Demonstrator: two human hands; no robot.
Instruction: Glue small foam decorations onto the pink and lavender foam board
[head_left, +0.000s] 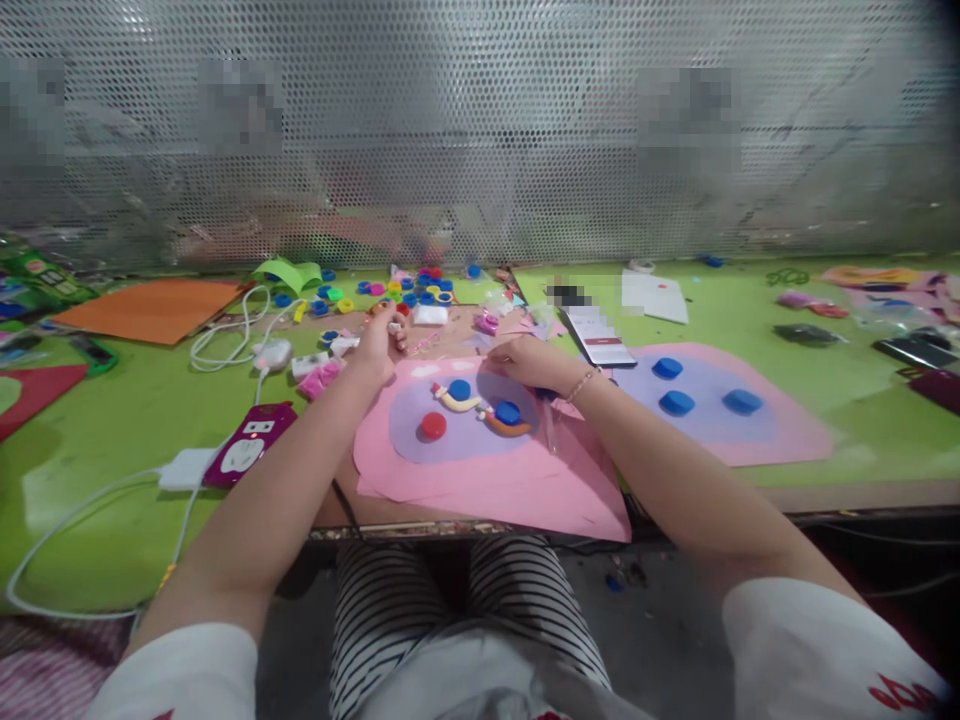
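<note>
Head camera: I see a person seated at a lime-green tabletop (720, 340), both bare arms stretched over a rounded pink paper sheet (420, 485) with a lavender paper oval (409, 415) on it. The right hand (534, 362) is at the oval's far edge, its fingers bent and drawn together; I cannot tell whether that grip has hold of anything. The left hand (376, 347) stands beyond the sheet's far left corner, fingers curled in, with a small whitish bit showing at the fingertips; whether it is pinched there I can't make out.

On the oval lie two crescent pieces that look like modelling clay. The brown-orange crescent (508, 429) lies on the person's side of the right grip, its long axis running left to right and dipping slightly towards the person at the right; the right hand is clearly nearer to it. It curves around the near side of a round blue plastic cap (508, 411). The cream crescent with a red tip (459, 404) lies farther left, between the two hands and nearer the person, curving below another blue cap (460, 389). A round red plastic cap (433, 425) sits just beside it.
</note>
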